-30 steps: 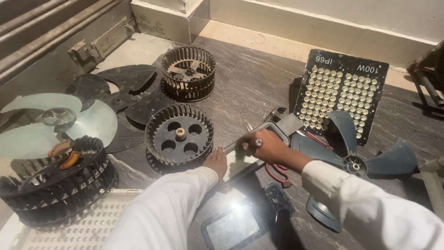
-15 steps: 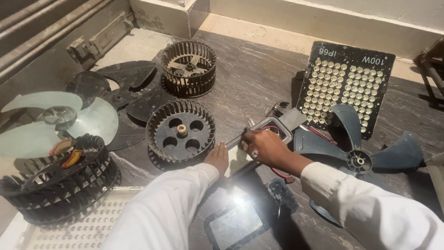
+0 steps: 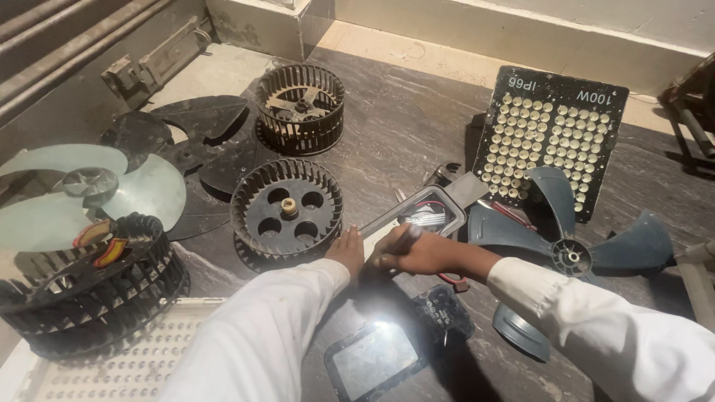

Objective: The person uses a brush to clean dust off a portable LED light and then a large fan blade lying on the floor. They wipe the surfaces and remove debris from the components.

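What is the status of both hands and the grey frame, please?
Left hand steadies grey frame. Right hand grips it. Blower wheel sits close left.

Before me, the dark veined stone floor (image 3: 402,126) carries two black slotted plastic blower wheels (image 3: 287,212) left of a black rectangular LED panel (image 3: 550,138) and a grey-blue plastic fan blade (image 3: 570,238).

Repair workshop floor: dark marbled stone floor (image 3: 402,134) strewn with black plastic blower wheels (image 3: 286,216), grey three-blade fan impeller (image 3: 570,253), and black LED floodlight panel (image 3: 547,138).

One head-worn camera looks steeply down and forward, close over both hands (image 3: 406,251) and the fan parts on the floor (image 3: 402,141).
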{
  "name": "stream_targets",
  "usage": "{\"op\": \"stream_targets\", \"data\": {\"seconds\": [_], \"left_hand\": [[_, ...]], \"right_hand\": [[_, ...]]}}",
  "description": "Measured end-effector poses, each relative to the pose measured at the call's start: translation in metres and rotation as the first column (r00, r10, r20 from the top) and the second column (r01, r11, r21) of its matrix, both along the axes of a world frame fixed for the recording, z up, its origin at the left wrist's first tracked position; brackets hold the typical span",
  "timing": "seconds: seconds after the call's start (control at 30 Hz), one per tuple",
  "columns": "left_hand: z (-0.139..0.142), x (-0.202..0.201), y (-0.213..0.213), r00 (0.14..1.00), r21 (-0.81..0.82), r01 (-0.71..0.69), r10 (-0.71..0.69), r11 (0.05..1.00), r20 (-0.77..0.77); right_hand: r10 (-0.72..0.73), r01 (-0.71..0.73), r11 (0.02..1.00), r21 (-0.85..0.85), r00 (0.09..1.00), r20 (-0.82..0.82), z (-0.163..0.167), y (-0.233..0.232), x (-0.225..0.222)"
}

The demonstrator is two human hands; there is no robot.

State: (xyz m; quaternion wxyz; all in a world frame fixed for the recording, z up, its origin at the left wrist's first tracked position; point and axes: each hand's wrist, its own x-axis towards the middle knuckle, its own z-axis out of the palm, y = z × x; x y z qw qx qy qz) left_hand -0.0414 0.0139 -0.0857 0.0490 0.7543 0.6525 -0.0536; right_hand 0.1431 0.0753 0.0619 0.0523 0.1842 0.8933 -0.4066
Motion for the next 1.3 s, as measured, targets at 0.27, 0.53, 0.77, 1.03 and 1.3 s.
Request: {"op": "stream_targets", "data": {"seconds": [0.27,0.53,0.77,1.03,1.3], "left_hand": [[0.020,0.002,-0.008,0.993,-0.249,-0.047,0.073,0.967,0.098],[0.031,-0.001,-0.015,0.989,-0.292,-0.021,0.062,0.956,0.131],[-0.009,0.005,-0.001,1.000,0.071,-0.019,0.019,0.997,-0.008],[0.012,0.006,-0.004,0.995,-0.184,-0.070,0.082,0.980,0.057],[0.032,0.003,-0.012,0.992,-0.307,-0.049,0.083,0.951,0.099]], "right_hand": [[-0.565,0.562,0.822,-0.091,0.789,-0.239,-0.004,0.044,0.013],[-0.068,0.045,0.911,0.410,0.997,0.041,0.007,0.018,0.008],[0.199,-0.201,0.967,0.157,0.980,0.029,-0.002,0.008,-0.008],[-0.397,0.403,0.911,-0.088,0.914,0.082,-0.009,0.042,-0.001],[-0.168,0.167,0.919,0.358,0.985,-0.027,-0.005,0.009,0.012]]}}
